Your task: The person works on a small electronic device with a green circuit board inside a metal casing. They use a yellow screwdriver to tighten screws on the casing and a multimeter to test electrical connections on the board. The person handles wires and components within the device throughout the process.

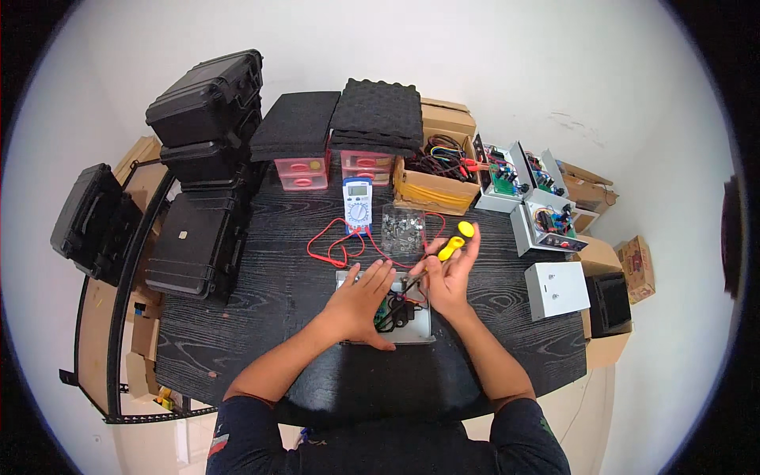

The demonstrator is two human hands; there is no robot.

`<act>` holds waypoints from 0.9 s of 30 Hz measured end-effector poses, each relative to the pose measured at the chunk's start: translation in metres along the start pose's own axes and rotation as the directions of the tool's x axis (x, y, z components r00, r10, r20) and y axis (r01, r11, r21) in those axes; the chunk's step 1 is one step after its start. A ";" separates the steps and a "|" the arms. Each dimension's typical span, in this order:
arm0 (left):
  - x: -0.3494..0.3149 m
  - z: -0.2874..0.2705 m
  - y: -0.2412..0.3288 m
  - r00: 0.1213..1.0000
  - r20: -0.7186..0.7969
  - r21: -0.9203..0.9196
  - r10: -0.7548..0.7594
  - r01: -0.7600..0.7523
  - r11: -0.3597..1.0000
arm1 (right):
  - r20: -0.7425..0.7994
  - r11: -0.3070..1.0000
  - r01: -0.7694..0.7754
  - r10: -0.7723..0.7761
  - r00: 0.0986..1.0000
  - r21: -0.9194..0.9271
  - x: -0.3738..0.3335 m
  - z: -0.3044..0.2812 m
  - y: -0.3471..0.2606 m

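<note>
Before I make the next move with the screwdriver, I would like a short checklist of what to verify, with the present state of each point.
1. Left hand placed on the open metal case: ok.
2. Screwdriver held in the right hand: ok, yellow-and-black handle pointing up.
3. Screwdriver tip seated on a screw: cannot tell, too small to make out.
4. Multimeter set apart from the hands: ok, it lies beyond the case.
5. Red test leads tidied away: not ok, they loop loosely on the table.
6. Clear parts tray closed: cannot tell, its clear plastic hides whether a lid is on.
</note>
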State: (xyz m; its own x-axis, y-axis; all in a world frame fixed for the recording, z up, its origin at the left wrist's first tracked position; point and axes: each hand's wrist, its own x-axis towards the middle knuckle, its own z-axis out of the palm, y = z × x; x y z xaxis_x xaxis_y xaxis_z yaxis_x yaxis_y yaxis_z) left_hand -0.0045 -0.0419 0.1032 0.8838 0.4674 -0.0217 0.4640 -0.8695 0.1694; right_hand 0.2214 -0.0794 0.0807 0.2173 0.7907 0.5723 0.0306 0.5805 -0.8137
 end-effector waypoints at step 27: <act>0.001 0.000 0.000 1.000 0.010 0.014 -0.002 0.001 1.000 | 0.071 0.981 -0.189 0.192 0.979 -0.044 -0.003 0.001 0.006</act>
State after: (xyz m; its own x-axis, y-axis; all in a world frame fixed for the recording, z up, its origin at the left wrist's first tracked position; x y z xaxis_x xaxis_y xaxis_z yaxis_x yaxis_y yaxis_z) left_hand -0.0037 -0.0419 0.1034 0.8837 0.4670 -0.0323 0.4660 -0.8710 0.1557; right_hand 0.2196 -0.0781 0.0744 0.1497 0.8990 0.4116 0.0318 0.4116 -0.9108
